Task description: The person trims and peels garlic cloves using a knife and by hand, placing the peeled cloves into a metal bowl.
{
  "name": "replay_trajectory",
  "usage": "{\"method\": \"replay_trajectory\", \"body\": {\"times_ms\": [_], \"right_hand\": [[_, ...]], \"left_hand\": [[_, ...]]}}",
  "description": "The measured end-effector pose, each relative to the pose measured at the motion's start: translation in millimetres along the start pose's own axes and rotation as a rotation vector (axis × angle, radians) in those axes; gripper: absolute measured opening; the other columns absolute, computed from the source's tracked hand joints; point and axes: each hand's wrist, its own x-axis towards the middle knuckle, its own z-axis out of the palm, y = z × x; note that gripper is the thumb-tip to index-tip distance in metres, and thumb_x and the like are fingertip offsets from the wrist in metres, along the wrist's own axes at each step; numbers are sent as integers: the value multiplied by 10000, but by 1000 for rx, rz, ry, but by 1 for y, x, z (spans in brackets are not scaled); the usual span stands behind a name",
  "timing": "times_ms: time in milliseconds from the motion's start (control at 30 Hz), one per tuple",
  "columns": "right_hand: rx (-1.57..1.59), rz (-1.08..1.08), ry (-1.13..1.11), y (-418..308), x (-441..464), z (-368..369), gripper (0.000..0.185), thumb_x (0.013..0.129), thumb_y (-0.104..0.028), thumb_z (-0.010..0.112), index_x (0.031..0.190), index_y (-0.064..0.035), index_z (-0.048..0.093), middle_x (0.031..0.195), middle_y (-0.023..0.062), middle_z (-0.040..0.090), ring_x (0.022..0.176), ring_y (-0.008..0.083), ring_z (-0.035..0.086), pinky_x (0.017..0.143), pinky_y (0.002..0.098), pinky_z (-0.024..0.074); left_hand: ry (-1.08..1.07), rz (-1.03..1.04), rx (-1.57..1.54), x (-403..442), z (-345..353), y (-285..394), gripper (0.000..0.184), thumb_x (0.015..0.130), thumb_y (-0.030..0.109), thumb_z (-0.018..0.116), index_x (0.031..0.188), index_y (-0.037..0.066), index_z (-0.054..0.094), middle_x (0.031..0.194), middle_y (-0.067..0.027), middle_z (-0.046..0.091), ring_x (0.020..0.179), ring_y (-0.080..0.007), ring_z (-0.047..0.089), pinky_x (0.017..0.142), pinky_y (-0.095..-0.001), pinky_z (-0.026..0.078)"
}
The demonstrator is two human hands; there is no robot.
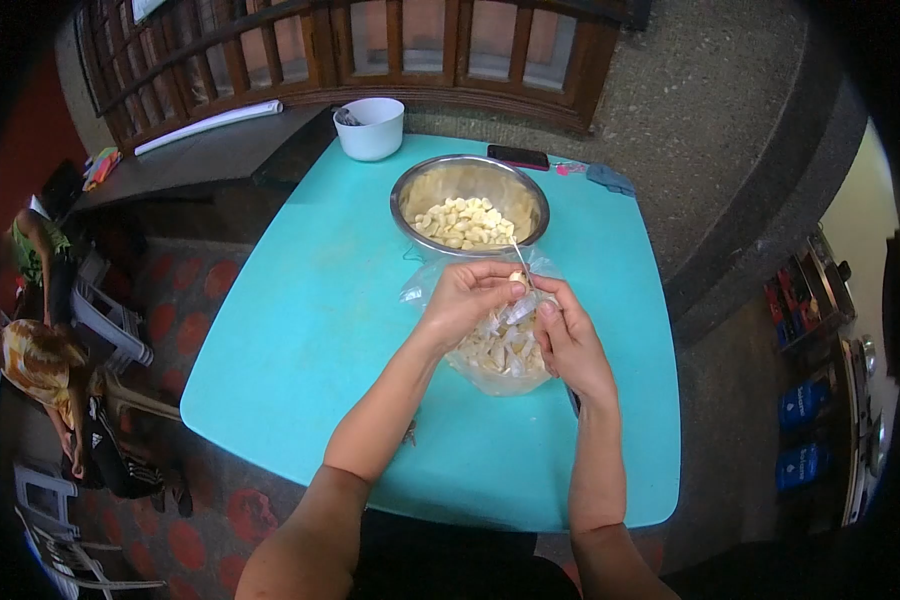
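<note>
Above a clear plastic bag of pale peels and cloves, my two hands meet. My left hand pinches a pale garlic clove between thumb and fingertips. Against that clove, my right hand is closed on a small knife, its thin blade pointing up and away from me. The knife's handle is hidden in the fingers. Just beyond the hands stands a steel bowl with many peeled garlic cloves in it.
The turquoise table carries a white bowl at its far left, plus a dark phone and a grey-blue cloth along the far edge. Two people are at the left, near white plastic chairs. A stone pillar rises at right.
</note>
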Motion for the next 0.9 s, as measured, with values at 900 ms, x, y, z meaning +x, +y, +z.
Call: {"method": "replay_trajectory", "body": {"times_ms": [900], "right_hand": [[170,71,-91,6,4,-13,328,981,-212,401,1293,-117,439,591,-25,393,408,33,317,363,192,280]], "left_hand": [[-50,51,20,-2,-3,3,316,803,54,682,1093,-43,601,968,-87,660,847,-105,622,746,-231,514]]}}
